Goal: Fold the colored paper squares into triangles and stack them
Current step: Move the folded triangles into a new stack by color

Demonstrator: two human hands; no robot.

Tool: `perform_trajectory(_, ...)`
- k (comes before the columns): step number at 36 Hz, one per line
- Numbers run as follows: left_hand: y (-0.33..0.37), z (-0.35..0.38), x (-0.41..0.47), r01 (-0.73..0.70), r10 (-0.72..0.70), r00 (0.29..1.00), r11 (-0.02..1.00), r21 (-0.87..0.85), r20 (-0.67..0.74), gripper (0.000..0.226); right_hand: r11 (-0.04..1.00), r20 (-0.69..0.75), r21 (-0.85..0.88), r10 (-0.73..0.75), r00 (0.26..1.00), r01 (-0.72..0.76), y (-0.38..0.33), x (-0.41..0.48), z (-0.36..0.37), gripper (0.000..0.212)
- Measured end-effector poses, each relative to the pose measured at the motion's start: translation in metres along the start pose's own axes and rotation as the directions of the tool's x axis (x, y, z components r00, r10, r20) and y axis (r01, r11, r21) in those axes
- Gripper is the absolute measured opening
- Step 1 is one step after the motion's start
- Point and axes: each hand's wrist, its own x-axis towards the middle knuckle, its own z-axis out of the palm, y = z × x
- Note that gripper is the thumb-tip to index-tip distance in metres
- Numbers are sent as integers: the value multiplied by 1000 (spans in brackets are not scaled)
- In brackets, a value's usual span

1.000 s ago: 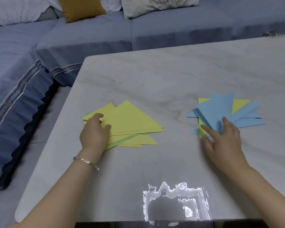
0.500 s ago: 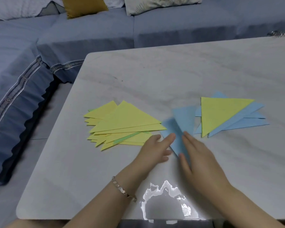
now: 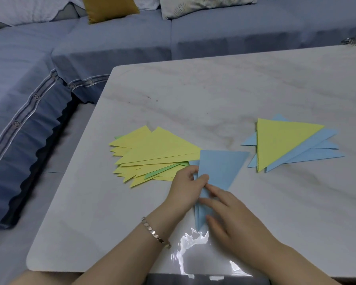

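Starting at the left, the yellow pile (image 3: 152, 149) lies fanned on the worktop (image 3: 214, 95). It consists of folded yellow triangles, with one green triangle (image 3: 160, 171) tucked among the lower layers.

Just beside its near right corner, the left hand (image 3: 184, 190) pinches the left edge of the blue sheet (image 3: 222, 167) between thumb and curled fingers. The blue sheet lies flat between both hands. Its long axis runs from a narrow tip nearest the person to a broad edge at the far right, and its far left corner meets the right tip of the yellow pile.

The right hand (image 3: 232, 214) rests on the narrow half, fingers extended, pressing it down and gripping nothing.

Further right, well apart from both hands, the mixed pile (image 3: 308, 155) shows blue triangles fanned beneath one yellow triangle (image 3: 280, 140).

No tray or box is visible; the two piles are the only stores. Judged from this layout, the sheet is being creased. The yellow pile is the nearer destination and falls to the left hand.
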Motion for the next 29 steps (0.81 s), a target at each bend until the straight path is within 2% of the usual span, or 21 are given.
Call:
perform_trajectory(3, 6, -2, 2, -62, 54, 995, 993, 104, 78, 14, 1000, -154, -3, 24, 988, -25, 8, -1, -8, 19)
perform_trajectory(6, 16, -8, 2, -60, 43, 977, 996, 73, 210, 16, 997, -285, 1, 78, 955, -81, 20, -2, -17, 20)
perform_trajectory(8, 21, -13, 3, 7, -18, 944, 999, 36, 329, 19, 996, -366, -20, 71, 928, -84, 27, -1, -23, 21)
perform_trajectory(11, 29, -22, 6, 7, -54, 908, 993, 114, 415, 24, 996, -404, -49, 46, 913, -72, 33, 0, -28, 21)
perform_trajectory(14, 36, -35, 10, -197, 83, 923, 941, 275, 376, 33, 997, -357, -75, 4, 934, -33, 35, 3, -30, 25)
perform_trajectory(16, 36, -45, 16, -343, 186, 904, 855, 390, 386, 47, 997, -308, -78, -38, 951, 14, 35, 6, -29, 32)
perform_trajectory(19, 32, -57, 25, -454, 283, 884, 712, 535, 372, 66, 995, -263, -81, -74, 962, 55, 35, 10, -22, 27)
perform_trajectory(21, 24, -61, 32, -453, 329, 892, 640, 621, 311, 72, 994, -194, -95, -70, 978, 53, 37, 14, -14, 29)
perform_trajectory(23, 17, -62, 33, -412, 322, 909, 607, 680, 264, 73, 992, -66, -119, -52, 996, 44, 40, 18, -5, 36)
perform_trajectory(25, 8, -59, 31, -367, 338, 917, 509, 778, 212, 73, 986, 68, -162, -33, 997, 43, 44, 20, 4, 43)
perform_trajectory(27, -1, -54, 22, -321, 427, 896, 445, 836, 117, 66, 980, 122, -192, -19, 992, 42, 47, 21, 12, 44)
perform_trajectory(29, -13, -46, 11, -394, 531, 838, 429, 813, 126, 54, 973, 134, -230, 1, 991, 30, 47, 21, 15, 43)
